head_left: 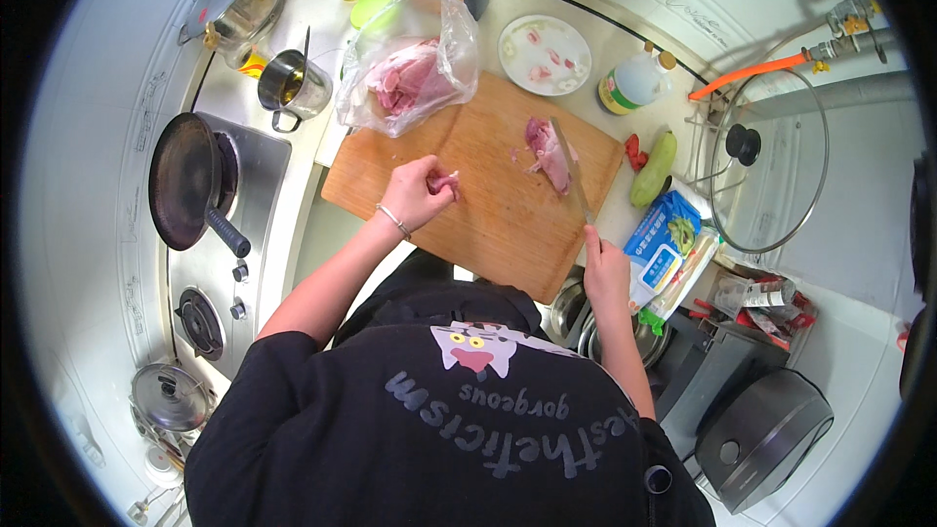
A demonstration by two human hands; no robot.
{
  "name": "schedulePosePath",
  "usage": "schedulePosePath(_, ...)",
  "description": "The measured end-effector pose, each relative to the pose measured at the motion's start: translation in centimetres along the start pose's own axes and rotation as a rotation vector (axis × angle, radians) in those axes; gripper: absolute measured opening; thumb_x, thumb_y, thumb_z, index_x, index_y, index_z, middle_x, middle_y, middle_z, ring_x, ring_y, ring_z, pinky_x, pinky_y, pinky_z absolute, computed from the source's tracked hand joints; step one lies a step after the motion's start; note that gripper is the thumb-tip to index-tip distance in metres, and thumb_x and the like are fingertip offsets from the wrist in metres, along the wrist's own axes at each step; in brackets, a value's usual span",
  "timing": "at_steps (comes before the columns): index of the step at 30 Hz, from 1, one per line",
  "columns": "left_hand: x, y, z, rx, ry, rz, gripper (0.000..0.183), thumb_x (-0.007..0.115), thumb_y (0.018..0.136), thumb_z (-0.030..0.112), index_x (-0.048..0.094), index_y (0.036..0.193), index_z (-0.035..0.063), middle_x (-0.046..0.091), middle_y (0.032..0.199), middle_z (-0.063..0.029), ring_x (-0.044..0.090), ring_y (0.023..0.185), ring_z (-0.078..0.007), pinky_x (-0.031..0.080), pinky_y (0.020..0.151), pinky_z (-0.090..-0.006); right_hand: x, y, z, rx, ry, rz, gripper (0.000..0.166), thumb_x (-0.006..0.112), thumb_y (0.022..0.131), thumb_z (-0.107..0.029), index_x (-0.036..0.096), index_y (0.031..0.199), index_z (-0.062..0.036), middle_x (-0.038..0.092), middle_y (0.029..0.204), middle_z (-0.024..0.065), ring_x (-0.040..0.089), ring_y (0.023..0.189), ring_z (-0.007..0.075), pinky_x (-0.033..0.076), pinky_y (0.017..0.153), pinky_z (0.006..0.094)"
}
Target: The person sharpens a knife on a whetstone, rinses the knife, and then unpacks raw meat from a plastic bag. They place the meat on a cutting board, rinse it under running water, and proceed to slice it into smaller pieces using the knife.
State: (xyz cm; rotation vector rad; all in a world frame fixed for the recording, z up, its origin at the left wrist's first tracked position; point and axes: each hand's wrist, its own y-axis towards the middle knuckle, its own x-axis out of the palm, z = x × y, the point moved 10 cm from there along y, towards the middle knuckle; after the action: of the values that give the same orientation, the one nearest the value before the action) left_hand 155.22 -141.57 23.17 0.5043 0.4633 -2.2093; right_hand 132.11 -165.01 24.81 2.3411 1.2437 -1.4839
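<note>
My left hand (419,194) is closed around a small piece of raw meat (444,185), above the left part of a wooden cutting board (483,234). In my right hand (607,268) is the handle of a kitchen knife (572,170), its blade lying along the right side of a larger piece of raw meat (546,154) on the board. More raw meat (410,80) sits in a clear plastic bag (457,66) at the board's far left corner. Behind the board, a white plate (545,85) holds several small pale and pink pieces.
Left stand a wok (184,183) on the gas stove (256,161) and a metal pot of oil (315,91). On the right are a plastic bottle (637,84), red peppers (635,152), a green squash (654,170), a blue wipes pack (665,238) and a glass lid (768,197).
</note>
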Motion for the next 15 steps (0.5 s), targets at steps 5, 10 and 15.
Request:
schedulePosePath(5,-0.2,0.1,4.2,0.109,0.247,0.06,0.019,0.071,0.075,0.008,0.056,0.083,-0.0017,0.067,0.069,-0.0084,0.069,0.069,-0.0196,0.055,0.063,-0.0283,4.1,-2.0,1.9,0.074,0.228,-0.111,0.072,0.039,0.094,-0.059,0.053,0.062,0.0041,0.051,0.055,0.02,0.053,0.056,0.0342,0.04,0.053,0.0429)
schedulePosePath(10,2.5,1.5,0.4,0.051,0.137,0.072,0.035,0.076,0.072,0.013,0.06,0.1,0.0007,0.064,0.085,-0.0115,0.063,0.068,-0.0229,0.052,0.064,-0.0329,7.9,-3.5,3.0,0.269,0.513,-0.264,0.065,0.043,0.093,-0.06,0.048,0.057,-0.005,0.046,0.048,0.0016,0.043,0.038,0.0102,0.033,0.037,0.0256)
schedulePosePath(15,1.9,0.5,1.3,0.353,0.297,0.171,0.017,0.069,0.072,0.006,0.062,0.087,0.0049,0.057,0.087,-0.0109,0.056,0.088,-0.0315,0.047,0.076,-0.0395,8.6,-3.4,3.9,0.152,0.397,-0.206,0.06,0.049,0.093,-0.051,0.057,0.07,0.0039,0.052,0.053,0.0174,0.056,0.053,0.0311,0.042,0.054,0.0403)
